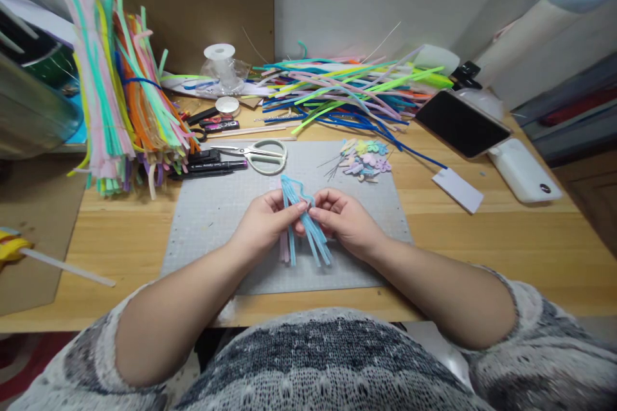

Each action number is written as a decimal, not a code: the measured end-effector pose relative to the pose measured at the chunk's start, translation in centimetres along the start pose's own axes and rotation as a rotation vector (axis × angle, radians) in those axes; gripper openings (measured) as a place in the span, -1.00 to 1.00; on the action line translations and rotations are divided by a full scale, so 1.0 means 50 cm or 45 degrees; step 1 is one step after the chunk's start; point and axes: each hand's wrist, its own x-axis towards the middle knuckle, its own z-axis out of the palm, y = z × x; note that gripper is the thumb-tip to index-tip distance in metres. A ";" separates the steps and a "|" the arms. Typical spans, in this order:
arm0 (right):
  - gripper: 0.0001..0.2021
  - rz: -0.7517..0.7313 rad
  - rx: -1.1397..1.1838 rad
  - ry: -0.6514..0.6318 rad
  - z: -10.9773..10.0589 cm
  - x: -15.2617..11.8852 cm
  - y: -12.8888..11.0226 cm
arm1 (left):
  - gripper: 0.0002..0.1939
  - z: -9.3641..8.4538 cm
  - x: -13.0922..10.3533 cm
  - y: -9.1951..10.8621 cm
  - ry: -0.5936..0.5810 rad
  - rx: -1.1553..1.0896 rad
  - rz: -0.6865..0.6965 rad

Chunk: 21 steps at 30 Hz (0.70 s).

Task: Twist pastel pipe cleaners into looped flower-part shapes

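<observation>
Both hands are pinched closed on the blue stems [311, 231]: the left hand [282, 213] with its thumb over them, the right hand [337, 217] at their right edge. The stems hang between the two, above the grey mat [202, 225]. Just beyond the left hand lie the scissors [268, 157]; beyond the right, a little heap of pastel flowers [369, 159]. Farther out on the desk [520, 237], past the flowers, I see loose coloured stems [337, 87], and off to their right a phone [463, 124].

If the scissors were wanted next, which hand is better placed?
Left, I'd judge: the left hand is closer to the scissors; the right hand is farther across. Both touch the blue stems.
</observation>
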 end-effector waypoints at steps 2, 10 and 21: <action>-0.70 -0.034 -0.031 0.063 0.001 0.000 -0.004 | -0.80 -0.001 0.000 -0.001 0.008 0.022 -0.007; -0.75 -0.104 -0.096 0.097 -0.002 -0.002 -0.008 | -0.81 0.000 0.003 -0.008 -0.038 0.050 -0.005; -0.76 -0.006 -0.007 0.055 0.001 -0.004 -0.004 | -0.78 0.001 0.003 -0.011 0.044 -0.019 0.002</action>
